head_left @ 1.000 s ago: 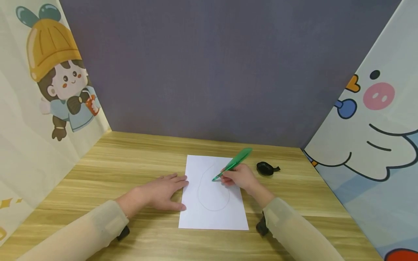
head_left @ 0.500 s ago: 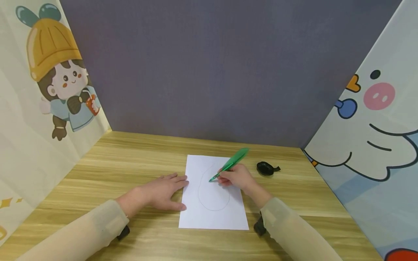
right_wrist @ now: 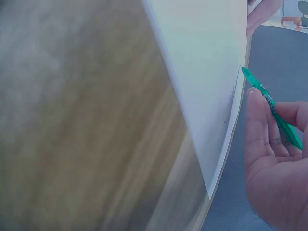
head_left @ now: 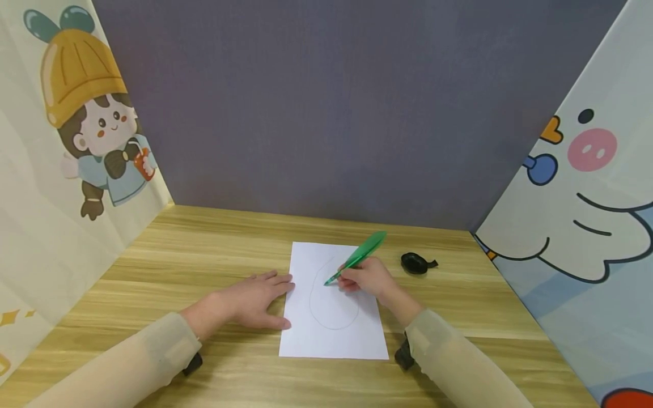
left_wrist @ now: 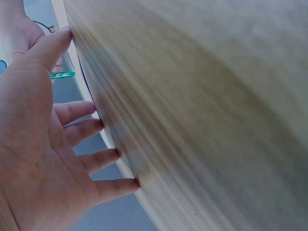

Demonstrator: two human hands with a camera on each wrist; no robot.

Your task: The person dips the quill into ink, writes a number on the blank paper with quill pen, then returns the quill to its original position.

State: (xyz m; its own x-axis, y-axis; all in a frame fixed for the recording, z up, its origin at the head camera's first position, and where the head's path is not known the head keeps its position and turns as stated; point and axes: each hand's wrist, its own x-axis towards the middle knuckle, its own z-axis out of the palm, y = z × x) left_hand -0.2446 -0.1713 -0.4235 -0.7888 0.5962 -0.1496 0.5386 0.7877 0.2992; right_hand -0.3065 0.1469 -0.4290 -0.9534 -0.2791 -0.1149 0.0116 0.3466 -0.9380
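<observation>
A white sheet of paper [head_left: 334, 343] lies on the wooden table, bearing a thin, rounded outline that narrows toward the far end. My right hand [head_left: 368, 277] pinches a green feather-topped pen [head_left: 359, 254] over the sheet. Its tip points down inside the outline's upper half; in the right wrist view the pen [right_wrist: 270, 103] sits between thumb and fingers with its tip at the paper surface. My left hand [head_left: 257, 300] rests with spread fingers at the sheet's left edge, fingertips and thumb touching it. In the left wrist view the left hand's [left_wrist: 53, 144] palm shows, holding nothing.
A small black object with a short tail [head_left: 415, 263] lies right of the paper, beyond my right hand. A grey panel [head_left: 326, 113] closes off the table's far side. Cartoon-printed sheets [head_left: 586, 198] flank it on both sides.
My right hand and the pen have shifted slightly to the left, with the tip a little nearer the outline's left side. The left hand and paper have stayed put.
</observation>
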